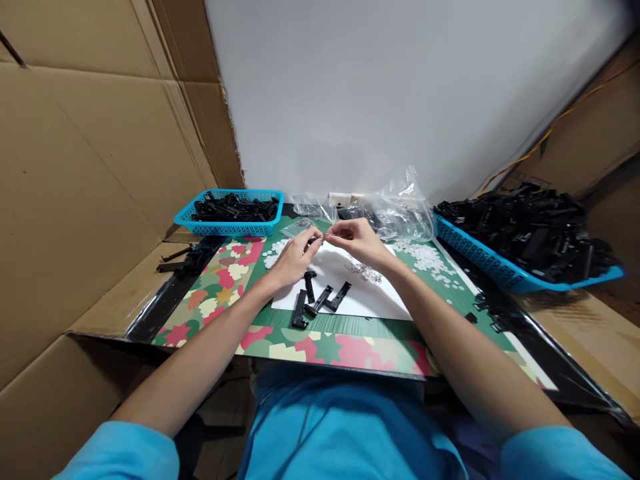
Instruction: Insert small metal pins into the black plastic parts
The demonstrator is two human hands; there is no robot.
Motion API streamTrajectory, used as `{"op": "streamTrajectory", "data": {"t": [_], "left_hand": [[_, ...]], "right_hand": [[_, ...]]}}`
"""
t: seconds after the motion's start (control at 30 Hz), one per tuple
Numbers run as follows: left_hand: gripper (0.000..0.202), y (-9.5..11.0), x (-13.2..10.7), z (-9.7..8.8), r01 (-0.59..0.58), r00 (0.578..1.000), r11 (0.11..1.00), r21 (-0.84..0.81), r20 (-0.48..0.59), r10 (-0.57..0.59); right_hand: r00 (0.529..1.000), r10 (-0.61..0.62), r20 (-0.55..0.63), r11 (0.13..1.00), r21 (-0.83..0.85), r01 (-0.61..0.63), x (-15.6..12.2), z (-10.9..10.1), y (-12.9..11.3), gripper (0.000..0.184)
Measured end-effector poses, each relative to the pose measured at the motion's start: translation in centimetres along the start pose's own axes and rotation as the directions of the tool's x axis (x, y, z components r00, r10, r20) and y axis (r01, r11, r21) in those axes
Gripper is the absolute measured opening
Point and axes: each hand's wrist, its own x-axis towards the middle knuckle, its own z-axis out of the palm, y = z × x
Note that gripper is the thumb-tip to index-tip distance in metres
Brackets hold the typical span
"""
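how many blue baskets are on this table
2. One blue basket is at the back left, holding black plastic parts; another blue basket, heaped with similar parts, is at the right. No others show.

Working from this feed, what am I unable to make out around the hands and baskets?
In the head view:
Dark piece in the left hand: mostly covered by that hand.
Thin piece at the right hand: too small to identify.
Metallic pieces: too small individually.
Floor of the right basket: buried under black parts.
Blue sleeves: cut off by the bottom edge.
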Motion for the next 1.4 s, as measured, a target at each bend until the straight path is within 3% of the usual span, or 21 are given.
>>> {"op": "streamTrajectory", "data": {"t": [0.2,0.33,0.5,0.87,1.0,1.07,1.2,1.3,1.4], "left_hand": [[0.021,-0.2,-0.1,0.0,0.017,1.0,1.0,0.005,0.019,-0.017],[0.025,-1.4,0.1,0.2,0.076,0.997,0.997,0.005,-0.016,-0.076],[0.039,-2.2,0.2,0.3,0.116,0.993,0.992,-0.055,-0.029,-0.118],[0.041,-2.4,0.2,0.5,0.096,0.994,0.99,-0.1,-0.035,-0.1],[0.034,-2.4,0.3,0.3,0.118,0.984,0.991,-0.068,-0.127,-0.126],[0.03,-2.6,0.5,0.0,0.138,0.963,0.989,-0.05,-0.227,-0.146],[0.025,-3.4,0.9,-0.6,0.17,0.905,0.985,-0.039,-0.389,-0.172],[0.024,-3.7,1.0,-0.9,0.203,0.883,0.977,-0.069,-0.419,-0.213],[0.023,-3.6,0.9,-1.0,0.22,0.878,0.972,-0.084,-0.416,-0.235]], "right_hand": [[0.996,0.052,-0.072,0.999,-0.007,-0.053,0.2,-0.2,0.7,0.024],[0.959,0.192,-0.21,0.981,0.006,-0.195,0.5,-0.6,2.0,0.023],[0.926,0.287,-0.246,0.957,0.028,-0.289,0.5,-0.7,2.5,0.025],[0.926,0.254,-0.278,0.954,-0.083,-0.287,0.3,0.0,2.2,0.023],[0.938,0.162,-0.306,0.978,-0.073,-0.193,0.5,0.1,2.3,0.026],[0.953,0.127,-0.275,0.983,-0.096,-0.159,0.7,0.7,2.2,0.026],[0.994,0.071,-0.084,0.968,-0.235,-0.089,1.3,3.1,2.0,0.016],[0.998,0.056,0.025,0.953,-0.299,-0.046,2.0,4.4,1.9,0.019],[0.997,0.01,0.08,0.959,-0.284,0.013,2.4,3.4,1.9,0.023]]}}
